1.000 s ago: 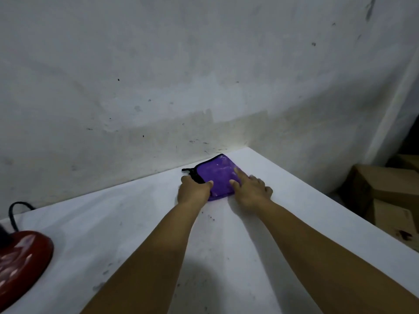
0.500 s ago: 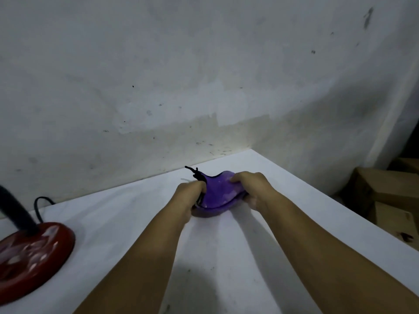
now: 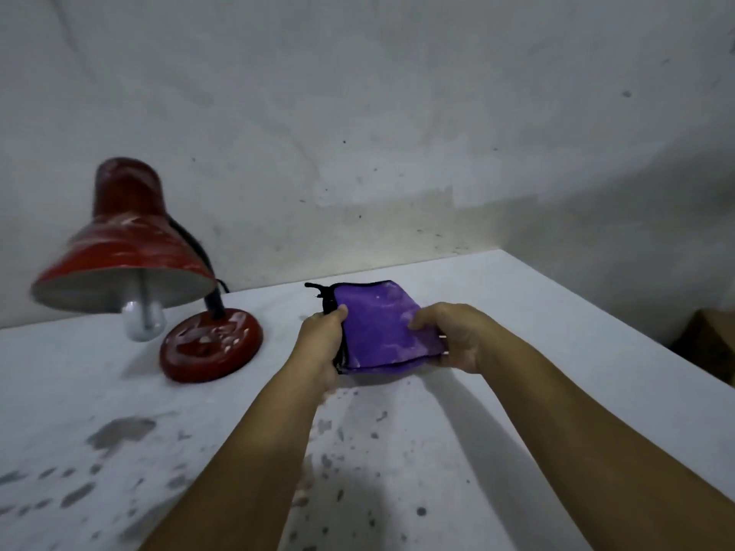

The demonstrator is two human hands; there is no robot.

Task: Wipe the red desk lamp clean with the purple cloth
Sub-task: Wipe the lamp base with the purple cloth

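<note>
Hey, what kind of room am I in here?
Probably a storeroom or bare workroom: a stained, unpainted wall, a scuffed white table pushed against it, and what looks like a cardboard box on the floor at the right.

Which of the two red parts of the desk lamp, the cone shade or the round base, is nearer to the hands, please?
The round red base, standing on the white table, lies nearest the left hand; the red cone shade hangs higher and further left.
</note>
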